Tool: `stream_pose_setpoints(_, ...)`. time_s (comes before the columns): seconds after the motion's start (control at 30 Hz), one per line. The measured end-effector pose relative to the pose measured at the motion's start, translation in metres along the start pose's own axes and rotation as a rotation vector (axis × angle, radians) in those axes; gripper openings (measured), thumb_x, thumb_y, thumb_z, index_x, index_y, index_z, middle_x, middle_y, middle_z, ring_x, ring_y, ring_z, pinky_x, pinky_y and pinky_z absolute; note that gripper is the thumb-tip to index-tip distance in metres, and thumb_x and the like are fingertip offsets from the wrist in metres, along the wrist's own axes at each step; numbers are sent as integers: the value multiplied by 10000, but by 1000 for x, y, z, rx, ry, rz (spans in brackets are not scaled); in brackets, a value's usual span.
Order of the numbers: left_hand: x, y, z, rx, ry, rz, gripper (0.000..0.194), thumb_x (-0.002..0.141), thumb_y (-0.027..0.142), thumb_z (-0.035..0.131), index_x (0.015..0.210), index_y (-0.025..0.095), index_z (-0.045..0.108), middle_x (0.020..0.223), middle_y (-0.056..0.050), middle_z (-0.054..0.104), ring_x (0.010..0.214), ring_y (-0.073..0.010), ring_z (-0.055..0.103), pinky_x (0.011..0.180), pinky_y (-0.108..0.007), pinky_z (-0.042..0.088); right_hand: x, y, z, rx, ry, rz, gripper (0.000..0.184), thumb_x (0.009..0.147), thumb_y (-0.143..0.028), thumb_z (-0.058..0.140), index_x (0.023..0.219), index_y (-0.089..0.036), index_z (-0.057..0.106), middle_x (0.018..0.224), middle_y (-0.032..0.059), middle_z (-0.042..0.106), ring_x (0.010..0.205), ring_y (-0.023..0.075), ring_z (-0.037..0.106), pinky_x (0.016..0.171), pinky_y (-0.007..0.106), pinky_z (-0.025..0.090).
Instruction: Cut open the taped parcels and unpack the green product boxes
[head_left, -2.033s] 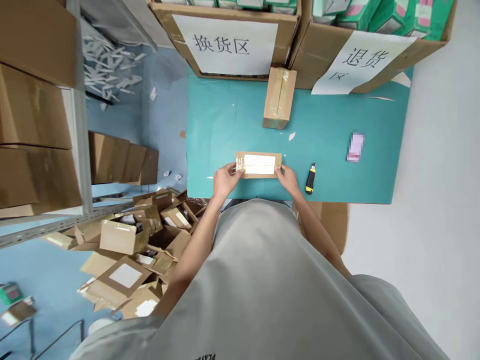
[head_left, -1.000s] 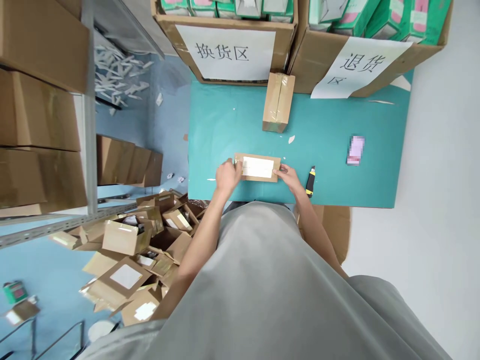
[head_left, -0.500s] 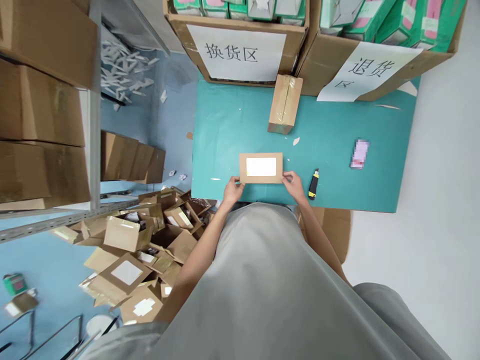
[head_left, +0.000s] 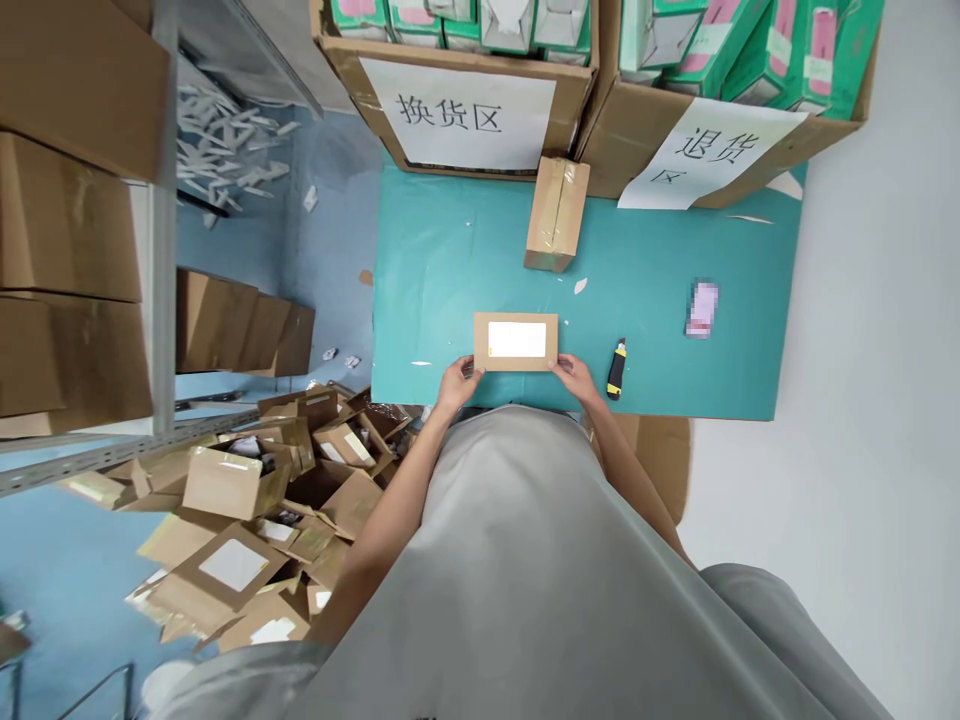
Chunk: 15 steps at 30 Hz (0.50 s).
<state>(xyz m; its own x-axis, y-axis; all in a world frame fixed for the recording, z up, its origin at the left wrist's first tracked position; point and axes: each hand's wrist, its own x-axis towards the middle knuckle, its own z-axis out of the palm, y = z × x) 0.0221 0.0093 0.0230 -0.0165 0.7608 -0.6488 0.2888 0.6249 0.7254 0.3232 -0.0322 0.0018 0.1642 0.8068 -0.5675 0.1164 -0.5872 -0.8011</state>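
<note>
A small brown cardboard box (head_left: 481, 343) with a white label on its upper face lies before me, near the front edge of the green table (head_left: 427, 270). My left hand (head_left: 459, 384) has its fingers closed at the box's lower left corner. At the lower right corner, my right hand (head_left: 576, 378) grips with thumb and fingers. To the right of that hand lies a black and yellow utility knife (head_left: 616, 370). Further back stands a taped cardboard box (head_left: 556, 215).
Two large cartons (head_left: 574, 110) of green packages, with paper signs in front, stand along the back. A blurred pinkish object (head_left: 702, 308) lies at right. Opened boxes (head_left: 232, 565) pile up on the left floor, beside a metal shelf (head_left: 161, 250) holding cartons.
The view has shifted a little. My right hand has moved slightly inward along the lower right corner of the box; both hands remain on it.
</note>
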Motion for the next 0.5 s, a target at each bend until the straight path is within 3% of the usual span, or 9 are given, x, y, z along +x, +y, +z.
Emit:
stream_pose_setpoints(0.2, -6, 26, -8, 67, 58, 148, 479, 903, 241, 760, 1365, 118, 740, 1407, -188, 798, 1308, -299, 779, 1195, -454, 602, -9, -29, -10, 6, 45, -155, 684, 814, -737, 867, 1236, -205, 785, 1313, 152, 845, 1243, 342, 797, 1174, 537, 616)
stream_pose_setpoints(0.33, -2, 41, -18, 175, 79, 182, 405, 944, 230, 695, 1331, 137, 773, 1366, -156, 815, 1222, -280, 804, 1139, -427, 628, -10, -41, -16, -91, 90, -176, 467, 894, -608, 835, 1156, -223, 821, 1247, 137, 865, 1173, 335, 820, 1152, 542, 627)
stream_pose_setpoints(0.5, 2, 39, -23, 252, 21, 100, 348, 915, 244, 720, 1238, 140, 799, 1257, -162, 839, 1081, -299, 824, 1080, -457, 645, -15, -37, -12, -221, 88, -67, 214, 937, -381, 786, 1081, -227, 819, 1201, 129, 875, 1122, 324, 841, 1130, 539, 631)
